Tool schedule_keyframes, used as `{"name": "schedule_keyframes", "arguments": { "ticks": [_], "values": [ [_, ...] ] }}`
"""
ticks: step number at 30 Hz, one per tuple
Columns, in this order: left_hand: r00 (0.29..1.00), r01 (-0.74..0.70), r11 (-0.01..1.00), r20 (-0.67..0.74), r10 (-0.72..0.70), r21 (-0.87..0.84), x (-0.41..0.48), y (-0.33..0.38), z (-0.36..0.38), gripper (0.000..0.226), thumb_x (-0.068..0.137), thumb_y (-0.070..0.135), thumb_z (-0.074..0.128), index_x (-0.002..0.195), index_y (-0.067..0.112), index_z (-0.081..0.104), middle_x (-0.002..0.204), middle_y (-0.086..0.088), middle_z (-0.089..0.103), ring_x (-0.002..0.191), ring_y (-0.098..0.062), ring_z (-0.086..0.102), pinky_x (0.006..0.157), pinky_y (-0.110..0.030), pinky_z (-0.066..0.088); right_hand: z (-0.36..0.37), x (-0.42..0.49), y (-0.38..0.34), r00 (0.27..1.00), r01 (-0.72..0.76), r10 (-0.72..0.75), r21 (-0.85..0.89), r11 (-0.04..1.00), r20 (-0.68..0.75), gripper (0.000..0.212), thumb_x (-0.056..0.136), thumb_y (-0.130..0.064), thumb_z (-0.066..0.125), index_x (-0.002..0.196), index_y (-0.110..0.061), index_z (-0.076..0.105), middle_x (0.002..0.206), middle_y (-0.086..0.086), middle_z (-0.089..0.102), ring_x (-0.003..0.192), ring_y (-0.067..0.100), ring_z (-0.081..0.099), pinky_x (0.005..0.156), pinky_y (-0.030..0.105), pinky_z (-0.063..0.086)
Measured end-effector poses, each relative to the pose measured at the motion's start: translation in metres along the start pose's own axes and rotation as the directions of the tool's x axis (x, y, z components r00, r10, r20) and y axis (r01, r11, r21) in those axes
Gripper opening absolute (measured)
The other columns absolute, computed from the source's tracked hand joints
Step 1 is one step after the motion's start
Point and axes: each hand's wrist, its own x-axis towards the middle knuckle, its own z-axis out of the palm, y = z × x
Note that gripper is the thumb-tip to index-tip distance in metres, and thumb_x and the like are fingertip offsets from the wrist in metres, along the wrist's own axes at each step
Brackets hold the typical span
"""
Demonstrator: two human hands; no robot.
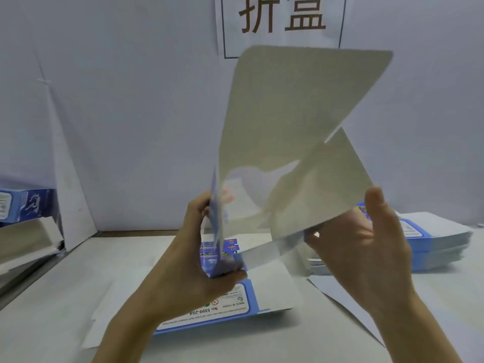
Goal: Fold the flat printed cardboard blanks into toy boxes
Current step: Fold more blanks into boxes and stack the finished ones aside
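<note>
Partly folded cardboard blank (288, 121), judged light, thin and springy, held raised between the hands: printed edge gripped by the left hand (199, 260), lower panel pinched by the right hand (366, 244); holds near the creases are advised.
</note>
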Motion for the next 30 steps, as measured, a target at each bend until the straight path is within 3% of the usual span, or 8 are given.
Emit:
{"name": "schedule_keyframes", "arguments": {
  "ticks": [4,8,12,16,21,23,27,30],
  "values": [
    [0.983,-0.155,0.969,-0.064,0.17,0.192,0.007,0.002,0.002,0.09,0.06,0.034,0.09,0.133,0.014,0.04,0.12,0.031,0.048,0.104,0.011,0.054,0.077,0.003,0.038,0.002,0.002,0.0,0.999,-0.036,0.036,0.118,0.992,0.0,0.074,0.071,-0.068,0.062,0.127,-0.02,0.063,0.126,0.005,0.064,0.116,0.018,0.059,0.098,0.033,0.045],
    [0.954,-0.283,0.932,-0.036,0.298,0.225,0.01,0.001,0.005,0.097,0.058,0.014,0.091,0.123,0.038,0.023,0.117,0.016,0.049,0.099,0.009,0.057,0.073,0.001,0.043,0.0,0.003,0.004,0.998,-0.01,0.023,0.201,0.979,-0.062,0.046,0.07,-0.046,0.073,0.107,-0.018,0.073,0.107,0.002,0.071,0.1,0.016,0.066,0.08,0.024,0.053],
    [0.931,-0.346,0.912,-0.036,0.362,0.22,0.011,0.001,0.005,0.101,0.055,0.009,0.091,0.123,0.04,0.023,0.115,0.014,0.049,0.097,0.013,0.056,0.072,0.003,0.042,0.0,0.001,0.001,0.996,-0.093,0.087,0.363,0.927,0.033,0.06,0.071,-0.056,0.069,0.116,-0.017,0.07,0.112,0.001,0.069,0.105,0.015,0.064,0.088,0.023,0.051],
    [0.928,-0.349,0.922,-0.076,0.366,0.168,0.01,0.001,0.006,0.097,0.057,0.012,0.089,0.124,0.042,0.025,0.121,0.014,0.051,0.102,0.006,0.057,0.075,-0.001,0.044,0.001,0.002,0.003,0.998,-0.04,0.054,0.298,0.954,-0.04,0.042,0.075,-0.045,0.065,0.108,-0.019,0.073,0.107,0.0,0.071,0.1,0.016,0.067,0.081,0.023,0.053],
    [0.9,-0.386,0.9,-0.134,0.416,0.202,0.012,0.003,0.006,0.101,0.048,0.008,0.09,0.126,0.032,0.029,0.119,0.032,0.042,0.109,0.014,0.049,0.08,0.003,0.039,0.004,0.003,-0.001,0.999,-0.015,0.005,0.212,0.977,0.048,0.029,0.085,-0.033,0.055,0.107,-0.021,0.071,0.1,-0.003,0.071,0.091,0.01,0.066,0.074,0.018,0.051],
    [0.882,-0.417,0.873,-0.12,0.456,0.252,0.012,0.003,0.007,0.095,0.049,0.01,0.083,0.127,0.029,0.03,0.12,0.031,0.041,0.108,0.015,0.048,0.082,0.004,0.036,0.003,0.005,0.004,0.998,-0.028,0.032,0.099,0.995,-0.048,0.029,0.084,-0.026,0.054,0.106,-0.025,0.072,0.101,-0.001,0.072,0.089,0.011,0.068,0.07,0.018,0.052],
    [0.899,-0.396,0.876,-0.079,0.431,0.275,0.015,0.0,0.01,0.103,0.051,0.006,0.092,0.131,0.026,0.032,0.125,-0.002,0.05,0.11,-0.004,0.054,0.085,-0.005,0.043,-0.003,0.006,0.019,0.922,-0.055,0.001,-0.128,0.99,-0.386,0.028,0.093,-0.008,0.052,0.093,-0.023,0.076,0.09,0.001,0.074,0.076,0.011,0.066,0.063,0.019,0.053],
    [0.919,-0.351,0.903,-0.093,0.383,0.249,0.014,0.002,0.012,0.098,0.054,0.017,0.088,0.129,0.037,0.028,0.118,0.005,0.053,0.103,0.007,0.055,0.077,0.0,0.042,-0.002,0.006,0.014,0.933,-0.074,-0.025,-0.259,0.963,-0.359,0.021,0.093,-0.023,0.054,0.091,-0.024,0.075,0.084,-0.001,0.071,0.073,0.01,0.062,0.064,0.02,0.05]
  ]
}}
